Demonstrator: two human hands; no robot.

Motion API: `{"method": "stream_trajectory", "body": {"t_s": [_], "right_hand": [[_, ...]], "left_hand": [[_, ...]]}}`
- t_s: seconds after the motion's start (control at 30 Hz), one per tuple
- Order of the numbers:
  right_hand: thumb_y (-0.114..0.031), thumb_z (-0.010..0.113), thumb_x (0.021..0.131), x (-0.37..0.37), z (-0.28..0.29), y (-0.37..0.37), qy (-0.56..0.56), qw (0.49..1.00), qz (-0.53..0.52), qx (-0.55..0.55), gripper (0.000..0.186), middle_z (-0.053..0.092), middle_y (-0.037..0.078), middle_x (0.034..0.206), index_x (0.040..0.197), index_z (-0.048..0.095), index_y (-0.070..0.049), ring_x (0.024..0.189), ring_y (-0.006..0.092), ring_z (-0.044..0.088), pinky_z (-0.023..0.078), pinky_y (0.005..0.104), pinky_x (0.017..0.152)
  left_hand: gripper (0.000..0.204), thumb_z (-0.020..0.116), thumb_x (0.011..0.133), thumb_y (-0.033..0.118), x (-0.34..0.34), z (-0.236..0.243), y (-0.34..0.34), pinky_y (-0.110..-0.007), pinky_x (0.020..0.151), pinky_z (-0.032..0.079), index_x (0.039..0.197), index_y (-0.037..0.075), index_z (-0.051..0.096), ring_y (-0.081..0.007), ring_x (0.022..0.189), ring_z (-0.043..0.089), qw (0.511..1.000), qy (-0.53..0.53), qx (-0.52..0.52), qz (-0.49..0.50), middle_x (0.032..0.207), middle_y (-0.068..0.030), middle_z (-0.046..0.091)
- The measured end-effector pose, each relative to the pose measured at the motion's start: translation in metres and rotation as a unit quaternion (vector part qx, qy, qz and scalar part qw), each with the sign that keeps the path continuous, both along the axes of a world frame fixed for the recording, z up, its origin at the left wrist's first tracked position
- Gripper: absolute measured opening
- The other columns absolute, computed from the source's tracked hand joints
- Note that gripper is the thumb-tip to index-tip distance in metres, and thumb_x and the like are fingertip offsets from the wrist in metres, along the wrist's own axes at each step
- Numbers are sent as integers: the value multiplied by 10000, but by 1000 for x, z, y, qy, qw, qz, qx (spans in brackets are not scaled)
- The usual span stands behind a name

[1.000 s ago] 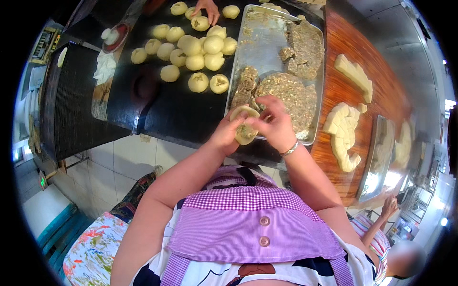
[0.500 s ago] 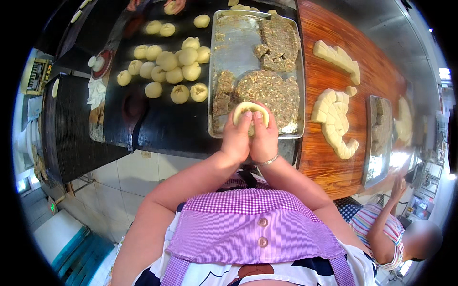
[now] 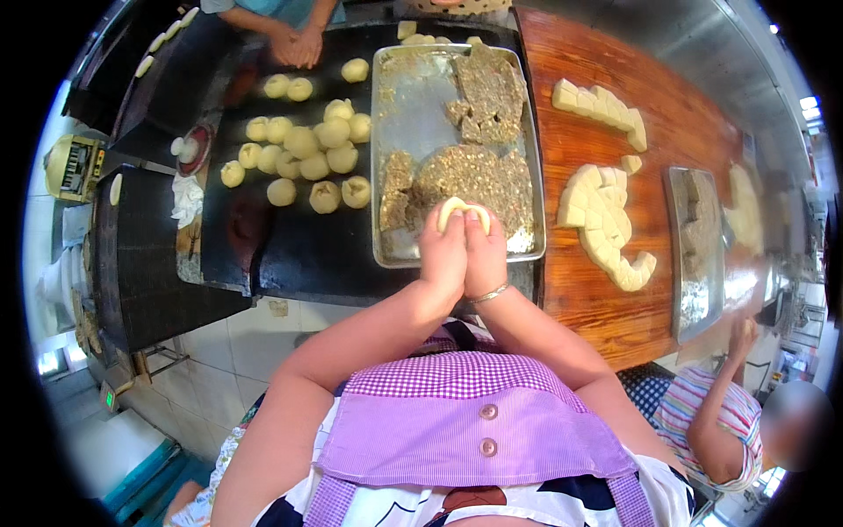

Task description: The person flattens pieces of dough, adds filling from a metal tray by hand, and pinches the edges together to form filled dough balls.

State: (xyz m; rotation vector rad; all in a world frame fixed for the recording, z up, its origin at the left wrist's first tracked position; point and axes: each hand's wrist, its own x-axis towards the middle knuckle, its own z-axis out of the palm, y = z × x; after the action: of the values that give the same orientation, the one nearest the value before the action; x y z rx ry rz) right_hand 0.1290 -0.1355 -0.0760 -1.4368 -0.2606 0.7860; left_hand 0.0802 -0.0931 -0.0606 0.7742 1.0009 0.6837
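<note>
My left hand [image 3: 443, 255] and my right hand [image 3: 484, 255] are closed together around a pale dough piece [image 3: 453, 207], thumbs pressed side by side within its curved rim. They are over the near edge of a metal tray [image 3: 423, 94] that bears slabs of brown, flecked filling [image 3: 474, 176]. Left of the tray, many round dough balls [image 3: 332, 133] sit on a black work surface [image 3: 334, 272], some with gathered, star-shaped tops.
A co-worker's hands [image 3: 299, 46] are at the far edge. On the right, cut dough pieces [image 3: 594, 211] and another tray [image 3: 685, 307] lie on a wooden table [image 3: 580, 325]. Another person [image 3: 720, 430] works at lower right. A lidded dish [image 3: 193, 149] stands left.
My hands have gone from fingering an opened dough round to pressing together around it, folding its rim tighter. The co-worker's hands have come together at the far edge.
</note>
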Motion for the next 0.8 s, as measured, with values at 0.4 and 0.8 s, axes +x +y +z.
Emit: {"method": "stream_trajectory", "body": {"t_s": [0.4, 0.8], "right_hand": [[-211, 570, 984, 32, 27, -10, 43, 982, 39, 182, 399, 557, 107, 1234, 1299, 478, 17, 1135, 176, 526, 420, 324, 1015], [-322, 486, 1033, 47, 53, 9, 169, 942, -81, 280, 354, 599, 86, 1098, 1209, 492, -14, 994, 160, 586, 498, 303, 860]], "left_hand": [[329, 554, 992, 145, 4, 17, -6, -298, 948, 464, 1304, 42, 540, -162, 1112, 564, 984, -176, 11, -33, 1222, -71, 598], [522, 534, 1012, 206, 33, 43, 27, -348, 1039, 408, 1446, -3, 334, -196, 1236, 481, 965, -243, 11, -94, 1363, -118, 486]]}}
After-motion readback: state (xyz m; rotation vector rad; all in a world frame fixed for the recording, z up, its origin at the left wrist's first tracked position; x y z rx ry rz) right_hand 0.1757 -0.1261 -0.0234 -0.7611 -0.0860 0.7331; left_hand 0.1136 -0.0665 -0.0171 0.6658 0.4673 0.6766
